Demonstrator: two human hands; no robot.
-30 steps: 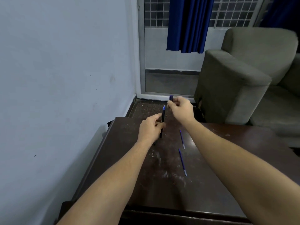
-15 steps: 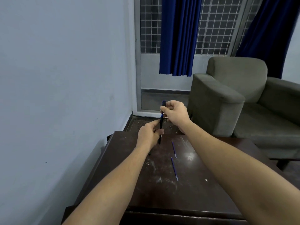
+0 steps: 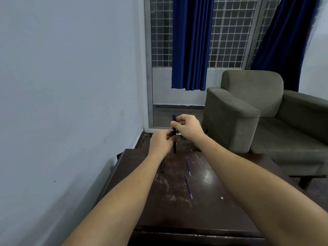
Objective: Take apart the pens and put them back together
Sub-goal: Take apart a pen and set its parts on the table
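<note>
Upright pen [image 3: 174, 139] pinched between left hand [image 3: 160, 142], right hand [image 3: 188, 127]

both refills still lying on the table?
Yes: two thin blue refills lie on the table, clear of both hands, which hold a pen above it.

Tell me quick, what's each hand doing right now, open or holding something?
Left hand: closed on the slim dark pen barrel, held upright.
Right hand: closed, fingers pinching the same pen's upper end.
</note>
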